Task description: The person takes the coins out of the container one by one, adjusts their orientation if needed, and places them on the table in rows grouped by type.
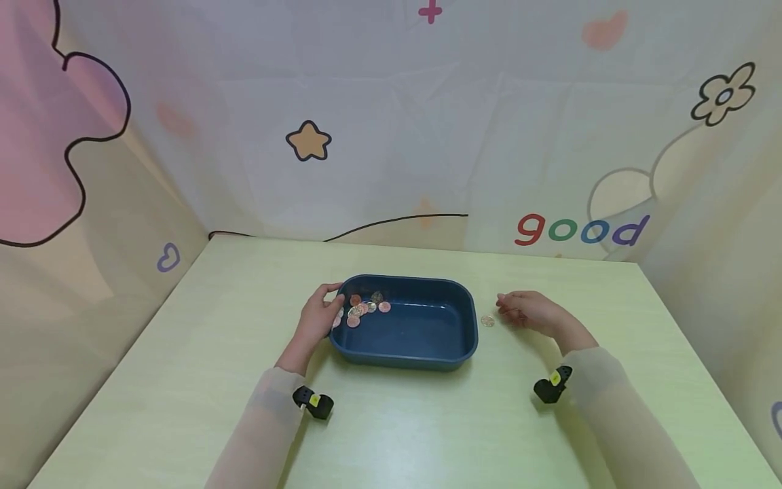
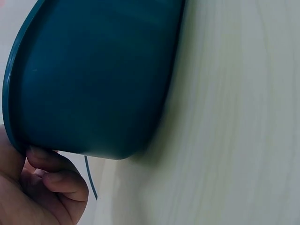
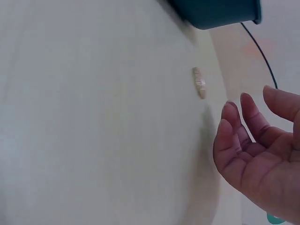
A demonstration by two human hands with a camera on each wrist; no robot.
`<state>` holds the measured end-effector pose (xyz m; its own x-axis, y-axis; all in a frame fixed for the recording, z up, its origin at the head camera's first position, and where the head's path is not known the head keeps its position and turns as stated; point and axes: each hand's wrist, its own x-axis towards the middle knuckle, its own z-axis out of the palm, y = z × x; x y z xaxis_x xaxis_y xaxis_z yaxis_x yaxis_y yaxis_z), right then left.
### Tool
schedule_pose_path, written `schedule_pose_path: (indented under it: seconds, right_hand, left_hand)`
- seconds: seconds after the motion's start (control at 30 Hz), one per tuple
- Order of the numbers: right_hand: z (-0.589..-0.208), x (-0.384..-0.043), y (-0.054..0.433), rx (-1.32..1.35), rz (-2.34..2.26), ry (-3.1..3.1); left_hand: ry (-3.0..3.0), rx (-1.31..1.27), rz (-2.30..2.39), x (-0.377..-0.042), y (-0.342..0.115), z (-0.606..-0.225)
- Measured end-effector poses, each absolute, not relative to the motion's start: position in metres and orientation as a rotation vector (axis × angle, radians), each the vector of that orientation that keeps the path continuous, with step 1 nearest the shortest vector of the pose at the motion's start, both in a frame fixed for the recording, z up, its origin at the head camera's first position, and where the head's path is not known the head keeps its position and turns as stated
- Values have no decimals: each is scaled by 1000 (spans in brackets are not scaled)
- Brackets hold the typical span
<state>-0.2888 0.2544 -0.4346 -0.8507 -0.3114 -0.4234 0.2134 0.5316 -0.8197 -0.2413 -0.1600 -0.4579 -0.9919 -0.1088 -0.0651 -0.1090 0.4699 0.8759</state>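
A dark blue rectangular plastic basin (image 1: 421,356) stands on the table. My left hand (image 1: 318,314) grips its left end, with the thumb over the rim and fingers curled against the outside wall (image 2: 93,89). Inside, several copper and silver-coloured coins (image 1: 363,308) lie bunched toward that end. One more coin (image 1: 487,321) lies flat on the table, just right of the basin. My right hand (image 1: 530,311) hovers to the right of this coin with loosely bent fingers. In the right wrist view, nothing sits between the thumb and fingers of this hand (image 3: 262,145), and the coin (image 3: 199,83) is beyond the fingertips.
The pale wood-look table (image 1: 391,428) reaches back to a printed cloth (image 1: 391,163) hanging behind it, with more cloth at both sides. Each wrist carries a small black camera, one at the left sleeve (image 1: 314,402) and one at the right sleeve (image 1: 552,386).
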Motion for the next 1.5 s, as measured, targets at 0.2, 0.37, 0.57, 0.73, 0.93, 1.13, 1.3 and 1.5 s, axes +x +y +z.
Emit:
schedule_pose_path:
  seconds: [0.2, 0.37, 0.57, 0.73, 0.93, 1.13, 1.3, 1.5]
  right_hand:
    - [-411, -294, 249, -147, -1265, 2238]
    - [-383, -298, 237, -277, -1196, 2287]
    - [-357, -306, 217, -356, -1140, 2324]
    - [-346, -310, 197, -409, -1097, 2321]
    - [-341, -313, 173, -463, -1024, 2319]
    - [-339, -319, 155, -511, -950, 2330]
    - [-339, -322, 140, -547, -922, 2332]
    - [-343, -324, 122, -577, -908, 2322]
  left_hand:
    - [2695, -212, 1631, -240, -159, -457]
    - [2698, -218, 1651, -240, -158, -457]
    - [2751, -215, 1624, -240, -155, -457]
    - [2759, -227, 1611, -240, -153, -456]
    - [2770, -238, 1601, -239, -154, -457]
    - [2768, -228, 1613, -241, -156, -459]
    - [2762, -237, 1600, -241, -157, -460]
    - [2756, -235, 1607, -241, -157, -459]
